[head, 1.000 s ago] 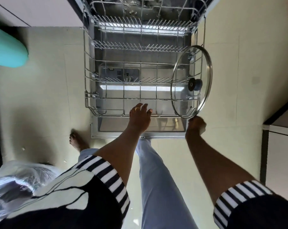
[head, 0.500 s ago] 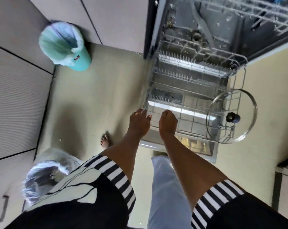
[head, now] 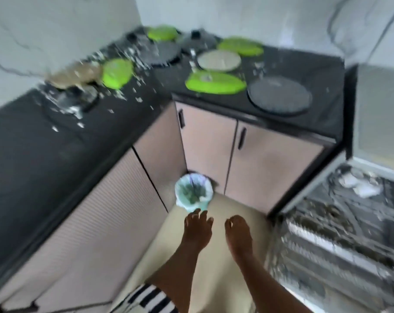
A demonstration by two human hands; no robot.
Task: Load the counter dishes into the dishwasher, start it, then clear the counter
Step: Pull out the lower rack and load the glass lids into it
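Our left hand [head: 197, 229] and right hand [head: 237, 232] stick out side by side over the floor [head: 227, 205], fingers loose, holding nothing. Just past them is a small bin [head: 193, 193]. The open dishwasher [head: 340, 245] is on our right. Green plates [head: 215, 83] sit up on the black table [head: 322, 71].

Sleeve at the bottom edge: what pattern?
Black and white stripes on the sleeve; head view, the only one.
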